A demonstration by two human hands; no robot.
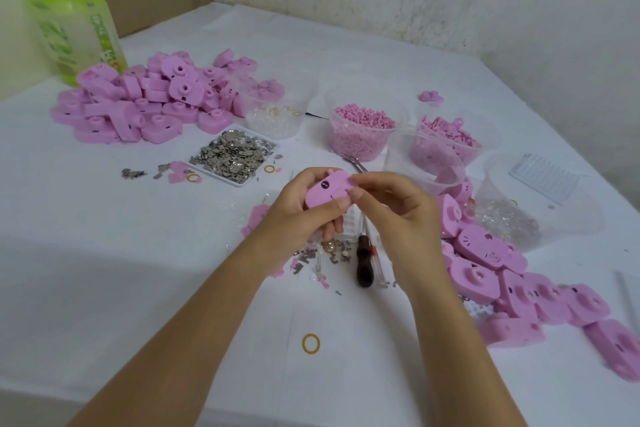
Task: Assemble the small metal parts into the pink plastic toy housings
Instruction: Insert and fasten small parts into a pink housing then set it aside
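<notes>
My left hand (298, 208) grips a pink plastic housing (327, 189) above the middle of the table, fingers curled round its underside. My right hand (391, 208) meets it from the right, thumb and forefinger pinching at the housing's right edge; whether a metal part sits between them is hidden. A white tray of small metal parts (233, 152) lies behind the hands. One pile of pink housings (145, 100) sits at the back left, another pile of pink housings (512, 274) along the right.
Clear tubs hold pink beads (362, 130), pink bits (450, 139) and clear pieces (277, 113). A dark-handled screwdriver (363, 263), loose metal scraps (311, 256) and a yellow rubber band (310, 343) lie on the white table. A green bottle (69, 24) stands at the back left.
</notes>
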